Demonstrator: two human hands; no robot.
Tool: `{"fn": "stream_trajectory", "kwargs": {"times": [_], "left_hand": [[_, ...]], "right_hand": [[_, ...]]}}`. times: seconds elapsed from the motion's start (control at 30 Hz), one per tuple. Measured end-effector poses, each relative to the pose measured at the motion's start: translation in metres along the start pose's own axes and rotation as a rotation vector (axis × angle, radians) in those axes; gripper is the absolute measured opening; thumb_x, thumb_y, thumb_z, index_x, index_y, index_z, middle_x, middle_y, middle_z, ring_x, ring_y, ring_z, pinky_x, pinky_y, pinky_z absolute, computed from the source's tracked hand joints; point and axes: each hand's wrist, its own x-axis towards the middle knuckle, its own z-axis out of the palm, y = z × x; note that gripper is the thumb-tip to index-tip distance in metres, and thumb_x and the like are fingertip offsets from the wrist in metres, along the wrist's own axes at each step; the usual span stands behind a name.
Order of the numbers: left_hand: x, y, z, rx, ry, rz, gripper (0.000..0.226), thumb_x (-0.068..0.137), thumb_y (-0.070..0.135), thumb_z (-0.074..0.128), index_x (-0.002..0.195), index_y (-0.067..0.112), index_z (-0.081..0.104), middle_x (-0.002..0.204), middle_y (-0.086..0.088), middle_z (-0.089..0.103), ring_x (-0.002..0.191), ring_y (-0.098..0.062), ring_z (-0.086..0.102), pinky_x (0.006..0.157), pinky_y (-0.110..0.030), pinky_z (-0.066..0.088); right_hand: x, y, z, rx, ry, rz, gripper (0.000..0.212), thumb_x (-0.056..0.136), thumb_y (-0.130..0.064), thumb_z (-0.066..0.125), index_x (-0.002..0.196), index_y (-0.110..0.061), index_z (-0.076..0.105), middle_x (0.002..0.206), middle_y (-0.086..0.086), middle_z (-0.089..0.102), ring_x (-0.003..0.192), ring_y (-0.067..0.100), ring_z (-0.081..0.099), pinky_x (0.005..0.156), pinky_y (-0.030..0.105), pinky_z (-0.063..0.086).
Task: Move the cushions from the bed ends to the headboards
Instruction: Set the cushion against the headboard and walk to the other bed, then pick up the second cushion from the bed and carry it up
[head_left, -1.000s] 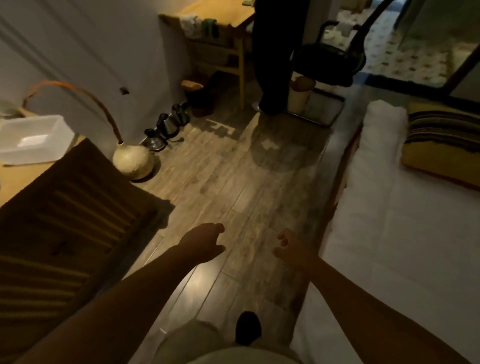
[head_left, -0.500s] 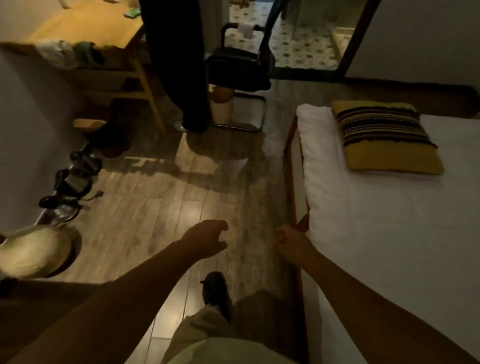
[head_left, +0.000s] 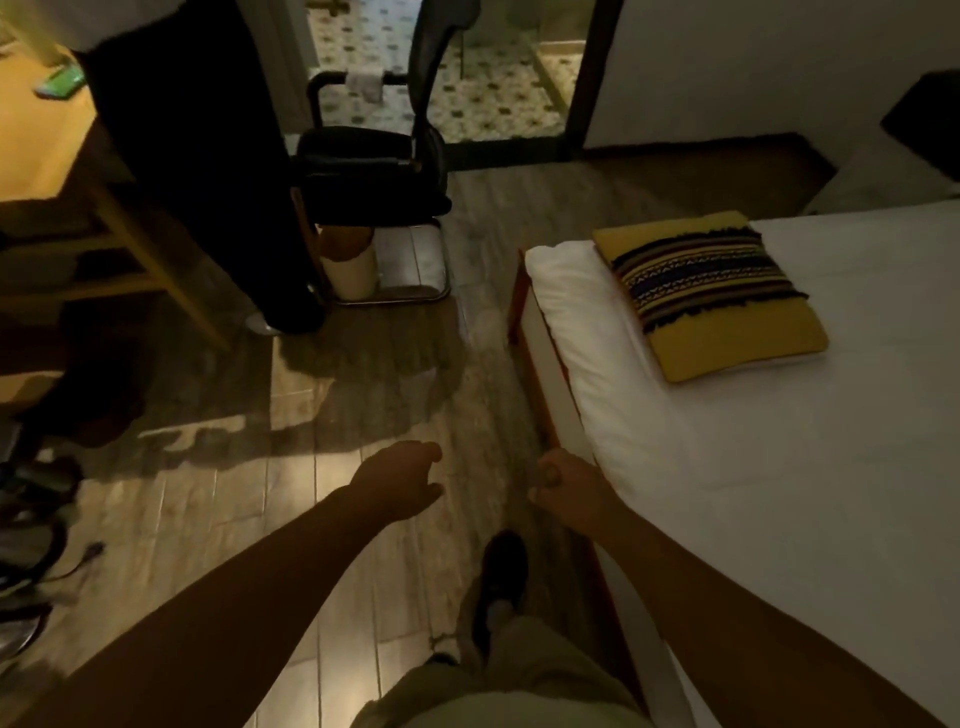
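Observation:
A yellow cushion (head_left: 711, 296) with a dark striped woven band lies flat near the far corner of a white-sheeted bed (head_left: 810, 467) on the right. My left hand (head_left: 400, 480) hangs over the wooden floor with its fingers loosely curled and nothing in it. My right hand (head_left: 566, 486) is curled into a loose fist at the bed's near side edge, empty, well short of the cushion. Both forearms reach forward from the bottom of the view.
A person in dark trousers (head_left: 208, 171) stands ahead on the left beside a wooden desk (head_left: 47, 156). A black chair (head_left: 374, 171) and a pale bin (head_left: 350, 270) stand beyond. Shoes and cables (head_left: 31, 519) lie at the far left. A tiled room opens behind.
The view has swung right: the brown cushion and lamp at the left have left the frame, and the bed with the yellow cushion now fills the right side. My hands stay empty.

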Motion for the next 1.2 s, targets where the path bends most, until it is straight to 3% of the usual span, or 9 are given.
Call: {"fn": "stream_trajectory", "kwargs": {"times": [0.1,0.23,0.43,0.57,0.7,0.83,1.03,1.2], "left_hand": [[0.056,-0.008,-0.026,0.034,-0.032,0.012,0.054,0.092,0.041,0.061,0.141,0.021,0.048,0.139,-0.003,0.058,0.127,-0.020,0.055,0.104,-0.036,0.048],[0.139,-0.014,-0.071,0.047,-0.030,0.005,0.050,0.093,0.037,0.061,0.138,0.018,0.052,0.137,-0.004,0.059,0.125,-0.021,0.055,0.102,-0.030,0.045],[0.236,-0.015,-0.142,0.007,-0.022,-0.025,0.038,0.088,0.036,0.065,0.125,0.028,0.060,0.117,0.004,0.068,0.099,-0.011,0.063,0.069,-0.016,0.043],[0.310,-0.018,-0.200,0.008,-0.079,-0.024,0.028,0.091,0.026,0.060,0.116,0.017,0.064,0.111,-0.005,0.066,0.103,-0.023,0.065,0.087,-0.036,0.056],[0.385,-0.017,-0.258,0.093,-0.075,0.041,0.029,0.086,0.028,0.065,0.113,0.016,0.066,0.109,-0.005,0.069,0.099,-0.026,0.067,0.087,-0.041,0.057],[0.464,-0.024,-0.300,0.185,-0.108,0.095,0.033,0.090,0.029,0.062,0.119,0.014,0.061,0.115,-0.006,0.067,0.103,-0.026,0.066,0.086,-0.038,0.056],[0.577,-0.043,-0.363,0.227,-0.196,0.194,0.049,0.096,0.026,0.056,0.143,0.018,0.047,0.143,-0.008,0.054,0.127,-0.027,0.055,0.105,-0.041,0.048],[0.673,-0.023,-0.425,0.258,-0.222,0.339,0.060,0.096,0.030,0.055,0.152,0.018,0.036,0.154,-0.006,0.044,0.138,-0.025,0.046,0.109,-0.035,0.040]], "right_hand": [[0.054,-0.008,-0.021,-0.036,0.025,0.016,0.027,0.098,-0.016,0.056,0.117,0.003,0.058,0.111,0.018,0.062,0.104,0.029,0.060,0.080,0.027,0.044],[0.136,-0.027,-0.061,-0.031,0.000,0.018,0.031,0.102,-0.019,0.050,0.128,-0.002,0.053,0.126,0.014,0.059,0.117,0.025,0.057,0.090,0.022,0.041],[0.229,-0.058,-0.134,0.041,0.034,0.020,0.036,0.098,-0.022,0.057,0.132,-0.010,0.053,0.128,0.010,0.059,0.116,0.024,0.057,0.096,0.028,0.043],[0.281,-0.079,-0.175,0.079,0.118,0.010,0.032,0.089,-0.028,0.068,0.116,-0.017,0.057,0.099,-0.003,0.057,0.090,0.014,0.057,0.083,0.034,0.052],[0.339,-0.101,-0.209,0.047,0.138,-0.003,0.031,0.085,-0.031,0.071,0.109,-0.020,0.056,0.089,-0.011,0.053,0.089,0.016,0.058,0.070,0.026,0.047],[0.410,-0.126,-0.241,0.051,0.200,0.034,0.046,0.082,-0.034,0.074,0.121,-0.018,0.057,0.104,-0.005,0.057,0.095,0.015,0.055,0.082,0.025,0.041],[0.502,-0.170,-0.284,0.122,0.250,0.142,0.053,0.087,-0.031,0.072,0.133,-0.013,0.052,0.125,0.005,0.061,0.117,0.025,0.059,0.095,0.029,0.044],[0.554,-0.192,-0.319,0.231,0.316,0.267,0.044,0.091,-0.028,0.067,0.128,-0.007,0.055,0.122,0.011,0.062,0.114,0.028,0.059,0.094,0.029,0.044]]}}
